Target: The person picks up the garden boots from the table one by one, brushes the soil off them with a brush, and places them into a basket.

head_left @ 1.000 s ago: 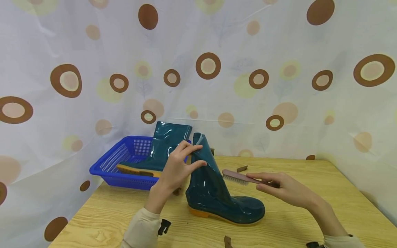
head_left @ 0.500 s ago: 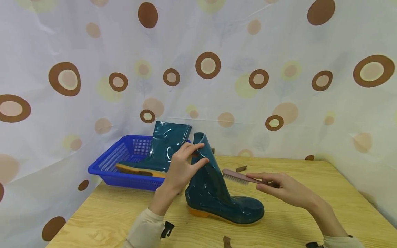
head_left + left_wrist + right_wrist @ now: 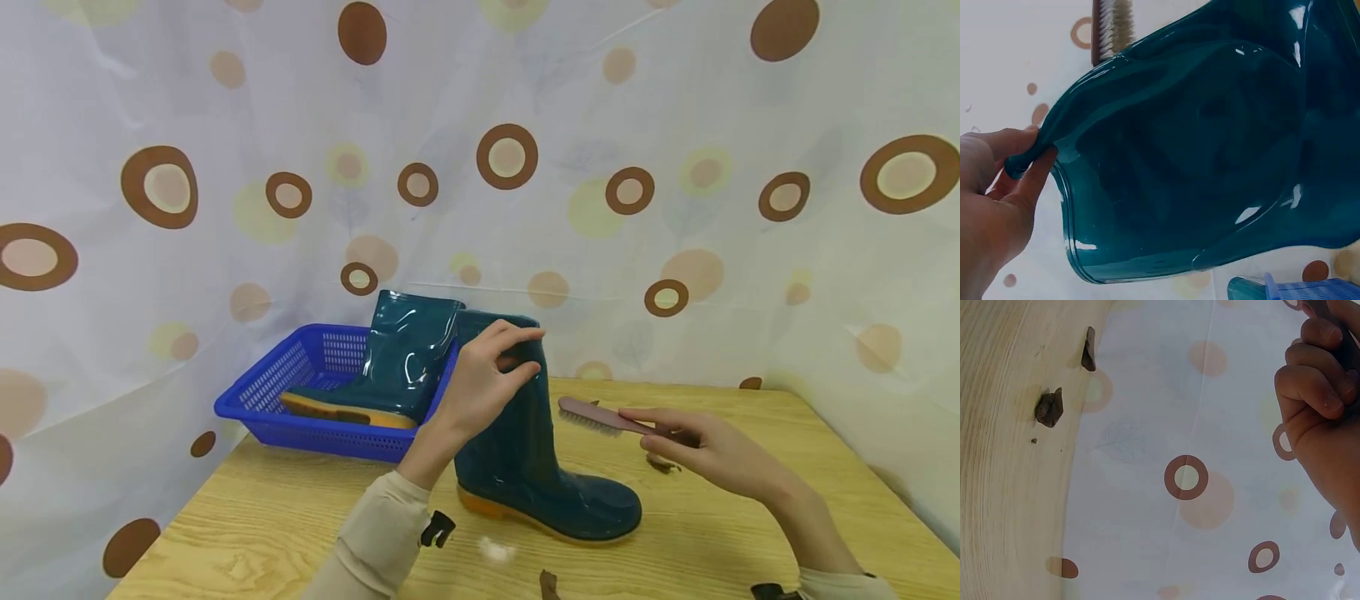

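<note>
A dark teal rubber boot [image 3: 517,450] with a tan sole stands on the table, its toe to the right. My left hand [image 3: 483,387] is at the top of its shaft; in the left wrist view, thumb and fingers pinch the rim of the boot [image 3: 1179,150]. My right hand [image 3: 708,450] holds a mauve brush [image 3: 588,414] by its handle, pale bristles facing down. The brush head is just right of the shaft, apart from it in the head view. In the right wrist view, curled fingers of the right hand [image 3: 1316,394] wrap a dark handle.
A blue plastic basket [image 3: 322,439] at the left holds a second teal boot [image 3: 408,358] lying with its sole toward me. Brown scraps lie on the wooden table [image 3: 225,533], one scrap [image 3: 550,585] near the front, another [image 3: 662,463] by the right hand. A patterned sheet [image 3: 570,100] hangs behind.
The left hand has moved right with the boot's rim, and the shaft has gone from squashed and leaning to wider and more upright. The right hand and brush have shifted slightly right.
</note>
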Motion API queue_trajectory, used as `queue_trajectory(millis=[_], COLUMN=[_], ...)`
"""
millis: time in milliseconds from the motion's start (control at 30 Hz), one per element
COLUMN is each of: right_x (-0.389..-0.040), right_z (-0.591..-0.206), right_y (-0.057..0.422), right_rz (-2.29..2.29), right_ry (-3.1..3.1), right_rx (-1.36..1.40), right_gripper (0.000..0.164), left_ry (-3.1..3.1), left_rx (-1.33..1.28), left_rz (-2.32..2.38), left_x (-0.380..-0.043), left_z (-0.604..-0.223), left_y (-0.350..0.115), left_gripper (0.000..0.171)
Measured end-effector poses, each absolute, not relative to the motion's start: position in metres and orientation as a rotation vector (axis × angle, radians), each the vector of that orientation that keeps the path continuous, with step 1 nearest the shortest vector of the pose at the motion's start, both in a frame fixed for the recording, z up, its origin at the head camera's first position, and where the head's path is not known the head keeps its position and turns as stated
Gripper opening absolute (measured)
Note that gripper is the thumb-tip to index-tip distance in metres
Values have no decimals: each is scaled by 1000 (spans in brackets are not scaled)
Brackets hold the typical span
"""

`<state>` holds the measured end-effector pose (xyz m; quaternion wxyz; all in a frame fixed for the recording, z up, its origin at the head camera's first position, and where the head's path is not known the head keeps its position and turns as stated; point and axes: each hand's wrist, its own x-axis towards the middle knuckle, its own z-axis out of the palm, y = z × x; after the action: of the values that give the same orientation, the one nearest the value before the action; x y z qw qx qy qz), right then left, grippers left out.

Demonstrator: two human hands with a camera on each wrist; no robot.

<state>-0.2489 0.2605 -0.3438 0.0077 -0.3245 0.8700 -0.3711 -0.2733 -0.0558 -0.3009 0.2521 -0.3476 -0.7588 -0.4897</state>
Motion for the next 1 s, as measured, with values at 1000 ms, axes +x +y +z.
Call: queue_trajectory(millis=[1000], right_x=[-244], right_z=[-341], right_y=[251], right_rz=[-1071], right_ry=[3025], right_rx=[-1554], right_gripper=[46], left_ry=[-1880], left_rx=[-1116], left_rz=[-1390], left_x=[-296], left_z=[-309], left_y=[-87], left_gripper=[22])
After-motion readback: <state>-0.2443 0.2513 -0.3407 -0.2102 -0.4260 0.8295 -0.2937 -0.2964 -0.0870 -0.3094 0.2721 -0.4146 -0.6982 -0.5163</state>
